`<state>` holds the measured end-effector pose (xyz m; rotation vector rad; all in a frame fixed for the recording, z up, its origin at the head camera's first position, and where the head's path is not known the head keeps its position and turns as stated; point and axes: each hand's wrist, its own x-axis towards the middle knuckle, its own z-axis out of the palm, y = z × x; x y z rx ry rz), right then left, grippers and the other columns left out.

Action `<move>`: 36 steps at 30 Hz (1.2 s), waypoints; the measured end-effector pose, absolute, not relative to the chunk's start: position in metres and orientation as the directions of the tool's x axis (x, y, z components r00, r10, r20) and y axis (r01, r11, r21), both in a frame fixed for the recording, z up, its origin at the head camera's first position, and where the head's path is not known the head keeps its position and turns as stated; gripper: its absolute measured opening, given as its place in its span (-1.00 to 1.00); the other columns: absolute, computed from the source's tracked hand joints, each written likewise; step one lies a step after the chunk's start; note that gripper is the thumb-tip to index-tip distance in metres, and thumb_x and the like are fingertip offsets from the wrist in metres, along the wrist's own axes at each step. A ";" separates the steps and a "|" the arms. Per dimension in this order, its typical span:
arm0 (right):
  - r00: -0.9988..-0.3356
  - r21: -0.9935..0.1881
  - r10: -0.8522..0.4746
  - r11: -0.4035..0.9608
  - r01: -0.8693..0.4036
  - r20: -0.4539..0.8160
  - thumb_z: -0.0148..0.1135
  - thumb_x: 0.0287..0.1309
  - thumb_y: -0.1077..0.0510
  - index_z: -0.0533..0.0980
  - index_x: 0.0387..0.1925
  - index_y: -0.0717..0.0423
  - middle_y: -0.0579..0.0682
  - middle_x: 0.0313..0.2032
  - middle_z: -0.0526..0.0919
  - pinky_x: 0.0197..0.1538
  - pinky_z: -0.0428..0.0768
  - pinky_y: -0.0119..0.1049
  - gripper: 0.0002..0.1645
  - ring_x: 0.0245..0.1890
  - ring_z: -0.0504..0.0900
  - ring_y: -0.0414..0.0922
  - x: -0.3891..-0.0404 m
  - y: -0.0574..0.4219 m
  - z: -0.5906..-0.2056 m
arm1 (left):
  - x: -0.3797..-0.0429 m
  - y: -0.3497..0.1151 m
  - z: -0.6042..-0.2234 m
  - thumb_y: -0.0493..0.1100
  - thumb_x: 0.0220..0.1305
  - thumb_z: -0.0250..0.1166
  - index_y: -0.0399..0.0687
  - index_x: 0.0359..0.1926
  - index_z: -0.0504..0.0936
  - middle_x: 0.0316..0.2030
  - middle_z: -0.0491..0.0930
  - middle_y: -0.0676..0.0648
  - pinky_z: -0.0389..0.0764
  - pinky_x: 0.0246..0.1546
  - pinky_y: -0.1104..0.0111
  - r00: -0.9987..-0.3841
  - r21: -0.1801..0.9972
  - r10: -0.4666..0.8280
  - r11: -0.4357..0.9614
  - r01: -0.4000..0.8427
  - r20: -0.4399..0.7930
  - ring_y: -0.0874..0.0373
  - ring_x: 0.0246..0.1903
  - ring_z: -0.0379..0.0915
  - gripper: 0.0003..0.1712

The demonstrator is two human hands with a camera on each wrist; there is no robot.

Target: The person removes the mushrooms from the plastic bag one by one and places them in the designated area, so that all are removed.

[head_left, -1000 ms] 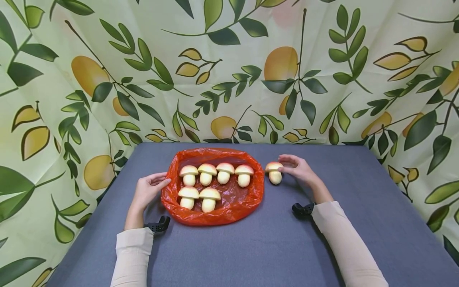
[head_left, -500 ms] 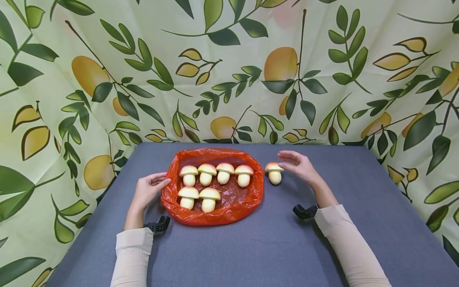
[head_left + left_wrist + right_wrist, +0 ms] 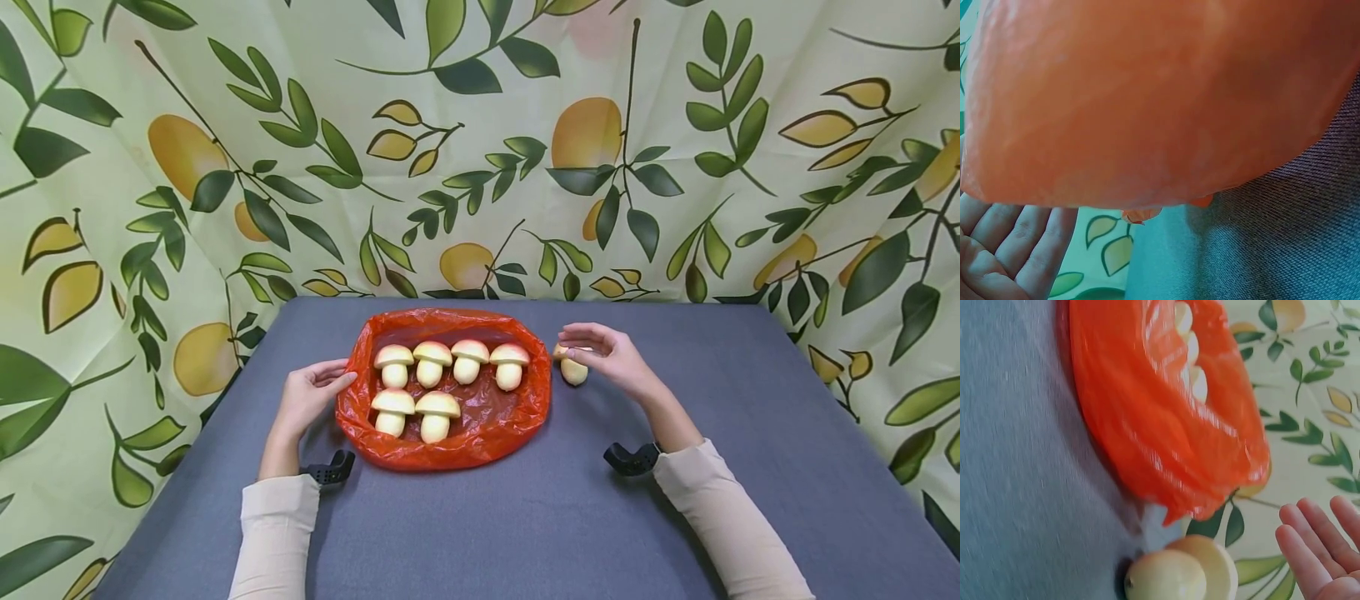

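A red plastic bag (image 3: 450, 461) lies with its mouth spread wide and rim rolled out. Inside it sit several toy mushrooms (image 3: 470, 362) with pale stems and reddish-yellow caps, in two rows. My left hand (image 3: 306, 400) touches the bag's left rim; in the left wrist view its fingers (image 3: 1032, 237) look straight, with the tips hidden behind the bag. One more mushroom (image 3: 574, 372) is on the table just right of the bag. My right hand (image 3: 615, 360) hovers by it, covering part of its cap in the head view; in the right wrist view the fingers are extended and apart from the mushroom (image 3: 1169, 575).
The table has a blue-grey cloth (image 3: 465, 533). Behind and at the sides hangs a curtain (image 3: 480, 200) printed with leaves and fruit. A black wrist mount sits on each arm, such as the right one (image 3: 632, 459).
My right hand drew slightly back from the loose mushroom, then moved left over it, so its cap is now partly covered. The left hand and the bag stay in place.
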<state>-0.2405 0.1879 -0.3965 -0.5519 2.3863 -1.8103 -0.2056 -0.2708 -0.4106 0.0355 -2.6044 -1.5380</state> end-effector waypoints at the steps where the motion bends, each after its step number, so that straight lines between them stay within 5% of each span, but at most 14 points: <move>1: -0.925 -0.950 -0.352 0.216 -0.225 0.139 0.24 0.23 0.20 0.37 0.21 0.37 0.32 0.14 0.53 0.02 0.57 -0.59 -0.43 0.01 0.65 -0.31 -0.239 0.186 -0.397 | -0.206 -0.271 -0.411 -0.14 0.23 0.34 -0.39 0.09 0.57 -0.10 0.70 -0.34 0.52 -0.26 0.72 -0.993 0.874 -0.078 0.484 0.040 0.088 0.69 -0.37 0.49 -0.51; 5: -0.909 -0.959 -0.390 0.168 -0.227 0.147 0.22 0.23 0.25 0.36 0.20 0.42 0.50 0.16 0.45 0.00 0.58 -0.57 -0.45 -0.01 0.65 -0.35 -0.232 0.175 -0.398 | -0.206 -0.271 -0.410 -0.14 0.23 0.34 -0.39 0.10 0.57 -0.08 0.68 -0.36 0.53 -0.26 0.72 -0.993 0.875 -0.079 0.483 0.035 0.083 0.69 -0.37 0.49 -0.50; 22: -0.828 -0.975 -0.543 0.069 -0.213 0.143 0.23 0.20 0.27 0.37 0.13 0.51 0.58 0.08 0.46 0.00 0.60 -0.52 -0.47 -0.03 0.65 -0.32 -0.210 0.131 -0.416 | -0.206 -0.270 -0.410 -0.13 0.23 0.33 -0.39 0.11 0.56 -0.03 0.64 -0.42 0.52 -0.26 0.74 -0.994 0.874 -0.073 0.485 0.038 0.084 0.71 -0.37 0.48 -0.50; 30: -0.806 -0.979 -0.576 0.053 -0.199 0.133 0.24 0.19 0.28 0.31 0.16 0.57 0.58 0.08 0.47 0.03 0.60 -0.50 -0.40 0.10 0.55 0.30 -0.205 0.110 -0.423 | -0.206 -0.270 -0.410 -0.14 0.24 0.32 -0.40 0.09 0.57 -0.05 0.64 -0.43 0.51 -0.26 0.74 -0.994 0.867 -0.068 0.497 0.039 0.084 0.70 -0.37 0.47 -0.51; 36: -0.787 -0.980 -0.603 0.039 -0.193 0.131 0.23 0.19 0.32 0.30 0.18 0.56 0.55 0.09 0.48 0.06 0.61 -0.45 -0.41 0.12 0.49 0.41 -0.205 0.094 -0.425 | -0.206 -0.270 -0.412 -0.15 0.24 0.33 -0.41 0.08 0.57 -0.09 0.67 -0.41 0.52 -0.27 0.73 -0.993 0.868 -0.071 0.495 0.043 0.090 0.69 -0.37 0.49 -0.53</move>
